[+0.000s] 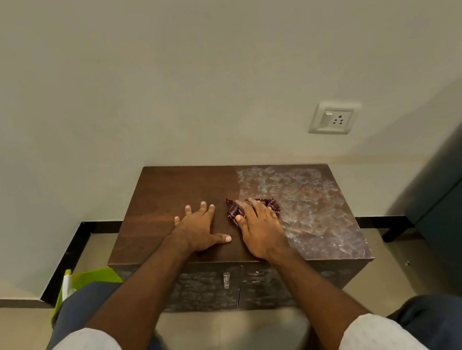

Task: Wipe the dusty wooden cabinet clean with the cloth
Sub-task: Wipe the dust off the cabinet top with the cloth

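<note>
- The wooden cabinet (168, 201) stands against the wall, its long axis running left to right and its 2 doors facing us.
- The left half of its top is clean dark brown. The right half carries patchy whitish dust, and the doors look dusty too.
- The cloth (233, 211), maroon with pale stripes and crumpled, lies mid-top at the dust's edge, longer left to right.
- Our right hand (261, 230) presses it down with nearly straight fingers.
- Our left hand (199, 229) rests spread flat on the clean half, holding nothing.
</note>
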